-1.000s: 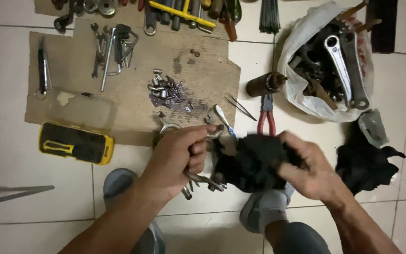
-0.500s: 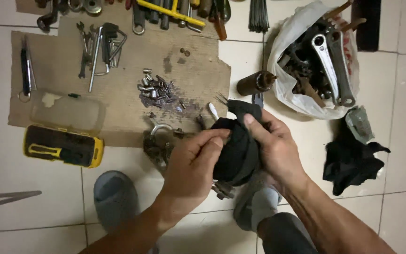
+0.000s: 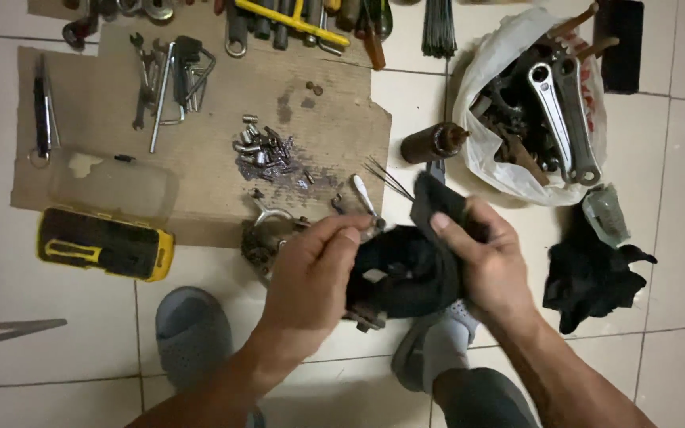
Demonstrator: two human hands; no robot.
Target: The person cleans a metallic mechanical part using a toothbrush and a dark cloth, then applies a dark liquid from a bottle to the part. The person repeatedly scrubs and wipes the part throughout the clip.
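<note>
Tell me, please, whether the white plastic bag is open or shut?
Open: the white plastic bag gapes, showing metal cranks inside.

Two bare forearms are seen, sleeveless to the frame's lower edge; no watch, ring or glove is worn on the left hand (image 3: pixel 311 277) or the right hand (image 3: pixel 493 265). Short, unpainted nails are noted. A grey rubber slipper with rounded toe (image 3: pixel 192 333) is worn left of the hands. Right of that slipper, a grey and white shoe (image 3: pixel 438 349) is worn below dark trouser fabric (image 3: pixel 481 400).
</note>
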